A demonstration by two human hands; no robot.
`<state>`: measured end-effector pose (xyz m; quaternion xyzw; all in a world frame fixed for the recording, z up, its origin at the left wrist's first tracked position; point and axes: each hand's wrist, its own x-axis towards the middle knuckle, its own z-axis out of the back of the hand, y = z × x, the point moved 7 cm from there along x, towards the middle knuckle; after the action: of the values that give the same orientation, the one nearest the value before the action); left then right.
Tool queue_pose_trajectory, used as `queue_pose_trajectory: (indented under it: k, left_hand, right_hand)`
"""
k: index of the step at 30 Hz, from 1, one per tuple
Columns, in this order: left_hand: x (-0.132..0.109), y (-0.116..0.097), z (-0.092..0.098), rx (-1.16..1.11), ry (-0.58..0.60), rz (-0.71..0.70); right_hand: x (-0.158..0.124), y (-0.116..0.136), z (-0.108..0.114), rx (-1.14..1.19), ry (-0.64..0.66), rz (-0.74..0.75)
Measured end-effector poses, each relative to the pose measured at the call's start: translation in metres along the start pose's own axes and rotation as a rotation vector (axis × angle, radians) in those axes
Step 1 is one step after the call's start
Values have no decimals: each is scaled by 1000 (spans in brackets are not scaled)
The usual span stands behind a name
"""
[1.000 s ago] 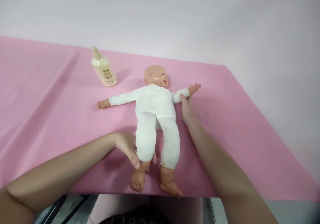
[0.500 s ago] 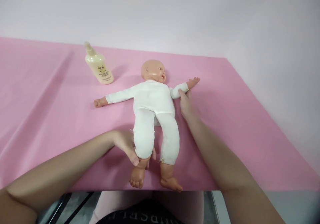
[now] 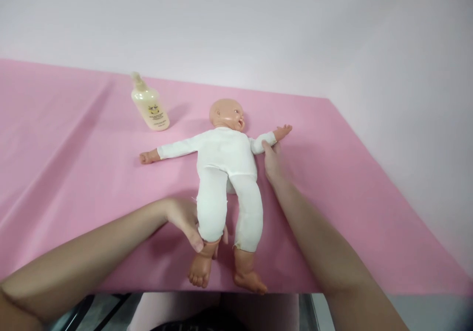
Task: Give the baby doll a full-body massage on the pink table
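A baby doll (image 3: pixel 226 151) with a white cloth body and bare plastic head, hands and feet lies on its back, its feet toward me and its head turned to the right. My left hand (image 3: pixel 185 221) is closed around the lower leg on the left side, thumb on top at the ankle and the other fingers mostly hidden beneath the leg. My right hand (image 3: pixel 272 161) grips the doll's forearm on the right side, with the thumb over the white sleeve and the fingers underneath. The doll's other arm stretches out to the left.
A pump bottle (image 3: pixel 151 105) of pale yellow liquid stands behind and left of the doll. Pink cloth (image 3: pixel 328 173) covers the table, with a crease on the left. The table's near edge lies just beyond my lap, close to the doll's feet. A white wall (image 3: pixel 236 30) rises behind.
The whole view has shifted slightly, so the table and doll sit a little lower. Both hands keep their holds on the doll's leg and arm.
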<state>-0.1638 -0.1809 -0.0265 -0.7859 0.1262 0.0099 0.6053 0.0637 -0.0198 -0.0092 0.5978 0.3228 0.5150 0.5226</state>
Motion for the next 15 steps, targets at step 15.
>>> queue_pose_trajectory:
  k: [15]
  left_hand:
    - [3,-2,4,77,-72,-37]
  right_hand:
    - [1,-5,1,14,-28,10]
